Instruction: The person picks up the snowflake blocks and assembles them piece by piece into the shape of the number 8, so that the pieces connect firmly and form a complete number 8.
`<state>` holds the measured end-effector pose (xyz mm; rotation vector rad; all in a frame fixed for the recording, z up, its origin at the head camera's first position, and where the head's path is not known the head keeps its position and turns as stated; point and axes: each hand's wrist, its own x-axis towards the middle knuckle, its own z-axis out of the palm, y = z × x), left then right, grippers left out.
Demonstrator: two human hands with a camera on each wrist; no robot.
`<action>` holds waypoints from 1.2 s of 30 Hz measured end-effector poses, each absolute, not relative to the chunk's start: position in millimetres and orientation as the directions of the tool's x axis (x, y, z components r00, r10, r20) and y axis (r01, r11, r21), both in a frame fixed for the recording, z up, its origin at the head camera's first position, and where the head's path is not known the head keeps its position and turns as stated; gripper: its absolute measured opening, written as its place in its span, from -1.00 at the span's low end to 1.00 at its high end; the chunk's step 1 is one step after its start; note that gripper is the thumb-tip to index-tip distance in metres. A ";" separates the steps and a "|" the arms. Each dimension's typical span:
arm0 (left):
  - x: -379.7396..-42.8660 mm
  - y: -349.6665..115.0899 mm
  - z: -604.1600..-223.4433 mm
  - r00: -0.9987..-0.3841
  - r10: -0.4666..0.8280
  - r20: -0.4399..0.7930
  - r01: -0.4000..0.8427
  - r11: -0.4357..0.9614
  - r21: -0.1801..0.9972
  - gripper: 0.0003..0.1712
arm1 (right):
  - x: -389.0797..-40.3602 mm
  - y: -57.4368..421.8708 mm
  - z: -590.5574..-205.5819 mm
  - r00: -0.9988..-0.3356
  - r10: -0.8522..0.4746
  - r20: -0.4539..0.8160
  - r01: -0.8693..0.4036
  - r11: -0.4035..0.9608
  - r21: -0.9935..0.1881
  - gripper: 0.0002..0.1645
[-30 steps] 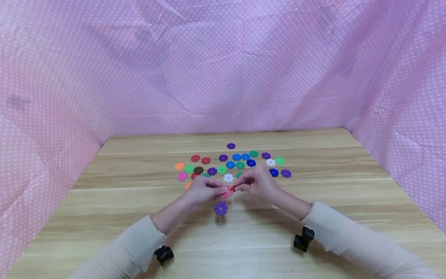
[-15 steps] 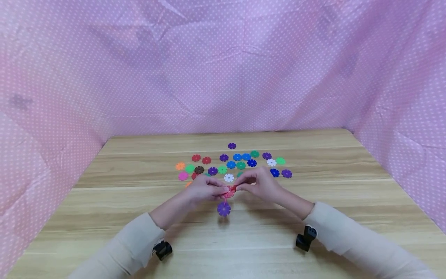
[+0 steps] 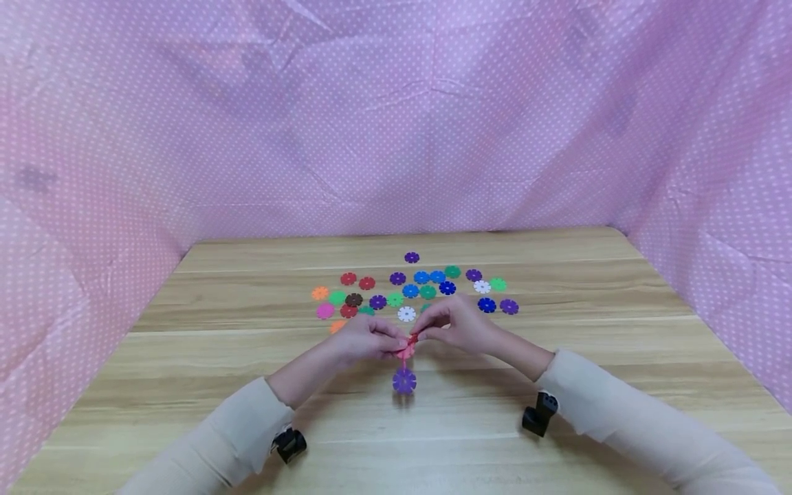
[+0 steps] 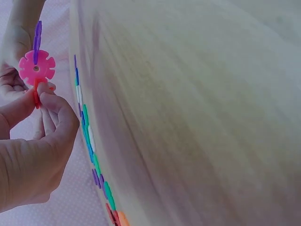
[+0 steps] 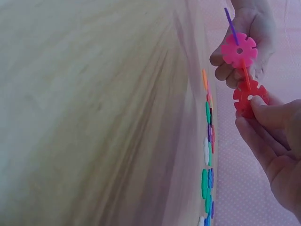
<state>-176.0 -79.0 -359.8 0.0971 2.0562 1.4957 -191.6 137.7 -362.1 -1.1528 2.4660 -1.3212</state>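
Above the table, both hands hold a short chain of slotted plastic flower-shaped discs. My left hand [image 3: 365,338] pinches an orange-red disc [image 3: 405,353] between thumb and fingers. With thumb and fingertips, my right hand [image 3: 460,326] grips a red disc [image 5: 248,98], whose edge meets the orange-red one at an angle. A pink disc [image 5: 239,50] is joined to the other side of the orange-red disc. Beyond the pink one, a purple disc [image 3: 405,381] hangs at the chain's end, toward the person. In the left wrist view the red disc is mostly hidden behind the left fingers.
Several loose discs lie scattered past the hands on the wooden table [image 3: 247,344], among them a white disc [image 3: 405,314], a brown disc [image 3: 353,300] and a pink disc [image 3: 324,311]. A pink dotted curtain [image 3: 396,137] surrounds the table's back and sides.
The chain's purple end has swung slightly right and toward the person. The orange-red disc has tilted, and the red disc stays pinched against it. Both hands keep nearly the same place.
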 end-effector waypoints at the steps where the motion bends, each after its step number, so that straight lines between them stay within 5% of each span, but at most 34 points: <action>1: -175.7 -79.0 -360.1 -0.823 0.384 -0.418 -0.283 0.360 0.889 -0.78 | -192.2 137.5 -362.0 -0.707 -0.669 0.229 -0.564 0.339 -0.753 -0.88; 16: -177.0 -87.6 -357.8 -0.854 0.282 -0.437 -0.322 0.374 0.870 -0.78 | -233.1 161.7 -347.6 -0.821 -0.546 0.166 -0.503 0.556 -0.662 -0.73; 24: -177.6 -89.4 -355.8 -0.854 0.269 -0.445 -0.336 0.367 0.867 -0.77 | -244.1 151.6 -360.2 -0.780 -0.623 0.047 -0.549 0.648 -0.528 -0.66; 36: -176.0 -92.3 -357.5 -0.855 0.251 -0.454 -0.352 0.362 0.863 -0.77 | -246.6 140.0 -371.4 -0.760 -0.650 0.029 -0.599 0.681 -0.421 -0.67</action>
